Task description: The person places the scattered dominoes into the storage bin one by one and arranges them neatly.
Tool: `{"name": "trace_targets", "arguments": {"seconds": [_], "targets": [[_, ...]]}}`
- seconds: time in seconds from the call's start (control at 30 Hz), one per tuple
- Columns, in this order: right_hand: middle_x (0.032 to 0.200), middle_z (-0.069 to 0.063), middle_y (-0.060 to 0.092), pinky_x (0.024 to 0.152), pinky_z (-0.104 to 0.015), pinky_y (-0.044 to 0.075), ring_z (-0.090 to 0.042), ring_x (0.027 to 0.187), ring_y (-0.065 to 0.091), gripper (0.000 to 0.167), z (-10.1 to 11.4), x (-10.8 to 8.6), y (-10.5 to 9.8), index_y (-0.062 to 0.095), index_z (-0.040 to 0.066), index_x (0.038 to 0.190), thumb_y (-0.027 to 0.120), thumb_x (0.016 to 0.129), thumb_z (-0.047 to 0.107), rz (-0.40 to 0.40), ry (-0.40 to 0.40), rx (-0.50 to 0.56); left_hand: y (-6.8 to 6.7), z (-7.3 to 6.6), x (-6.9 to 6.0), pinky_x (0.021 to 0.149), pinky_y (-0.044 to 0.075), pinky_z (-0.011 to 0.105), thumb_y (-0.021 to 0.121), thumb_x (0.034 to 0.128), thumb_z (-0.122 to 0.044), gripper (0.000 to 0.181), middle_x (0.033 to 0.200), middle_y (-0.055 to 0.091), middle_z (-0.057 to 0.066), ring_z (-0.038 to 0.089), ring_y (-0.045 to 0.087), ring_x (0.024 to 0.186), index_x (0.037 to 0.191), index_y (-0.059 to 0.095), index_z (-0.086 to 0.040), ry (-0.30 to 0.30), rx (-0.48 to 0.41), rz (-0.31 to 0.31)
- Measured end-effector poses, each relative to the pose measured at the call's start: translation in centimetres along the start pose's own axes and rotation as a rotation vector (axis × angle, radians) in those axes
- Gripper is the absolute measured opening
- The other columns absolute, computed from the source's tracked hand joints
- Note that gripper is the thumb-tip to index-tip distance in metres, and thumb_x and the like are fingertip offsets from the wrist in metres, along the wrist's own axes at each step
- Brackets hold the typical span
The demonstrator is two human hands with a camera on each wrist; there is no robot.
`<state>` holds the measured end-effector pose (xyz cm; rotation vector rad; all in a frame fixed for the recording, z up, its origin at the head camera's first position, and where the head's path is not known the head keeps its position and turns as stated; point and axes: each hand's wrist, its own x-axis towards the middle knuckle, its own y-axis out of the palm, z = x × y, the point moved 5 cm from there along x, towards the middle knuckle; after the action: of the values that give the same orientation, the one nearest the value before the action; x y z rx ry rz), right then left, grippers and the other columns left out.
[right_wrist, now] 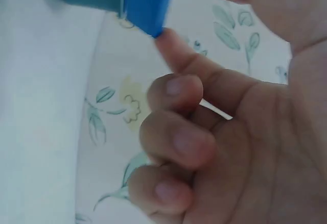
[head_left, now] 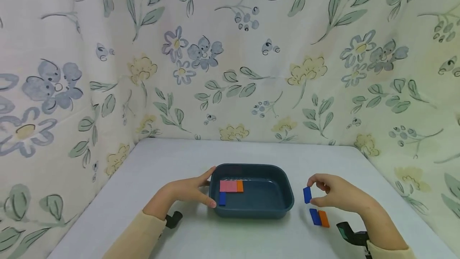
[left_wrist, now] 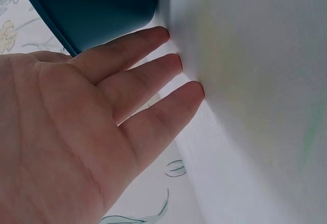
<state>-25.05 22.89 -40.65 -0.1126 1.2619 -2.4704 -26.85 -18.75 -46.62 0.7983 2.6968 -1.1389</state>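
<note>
A dark teal tray [head_left: 251,213] stands on the white table. My left hand [head_left: 188,189] rests against its left side, index finger by the far corner and thumb by the near one. In the left wrist view, three fairly straight fingers [left_wrist: 153,117] reach down beside the tray. Inside the tray's left part lie pink pieces [head_left: 228,186], an orange piece [head_left: 240,186] beside them and a blue piece [head_left: 223,198] below. Right of the tray, my right hand [head_left: 341,193] pinches a flat blue block [head_left: 307,195] between thumb and index fingertip, the other fingers curled.
Below the right hand, another blue block [head_left: 315,217] and an orange block [head_left: 324,219] lie side by side on the table [head_left: 251,243]. A floral cloth [head_left: 230,71] hangs behind and along the sides. Dark wrist cameras [head_left: 174,220] sit under both wrists.
</note>
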Motion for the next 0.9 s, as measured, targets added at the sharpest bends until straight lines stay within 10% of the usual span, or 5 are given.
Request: {"name": "trace_targets", "arguments": {"seconds": [0.47,0.9], "targets": [[0.088,-0.007,0.051,0.055,-0.03,0.038,-0.022,0.072,0.047,0.037,7.2,4.1,3.1,0.066,0.011,0.105,0.086,0.078,0.025,0.005,-0.153,0.104,0.2,-0.1,-0.2,0.11,0.024,0.068,0.086,0.0732,-0.052,0.124,0.154,0.043,0.009,0.035,0.029,0.146,0.163,0.003,-0.032,0.0,-0.009,0.001],[0.082,-0.003,0.052,0.06,-0.034,0.038,-0.019,0.073,0.049,0.035,12.3,8.0,9.5,0.069,0.014,0.102,0.088,0.075,0.026,-0.009,-0.058,0.045,0.0,-0.3,-0.3,0.11,0.025,0.067,0.085,0.075,-0.052,0.123,0.155,0.041,0.009,0.034,0.028,0.146,0.163,0.002,-0.03,0.005,0.014,0.002]]}}
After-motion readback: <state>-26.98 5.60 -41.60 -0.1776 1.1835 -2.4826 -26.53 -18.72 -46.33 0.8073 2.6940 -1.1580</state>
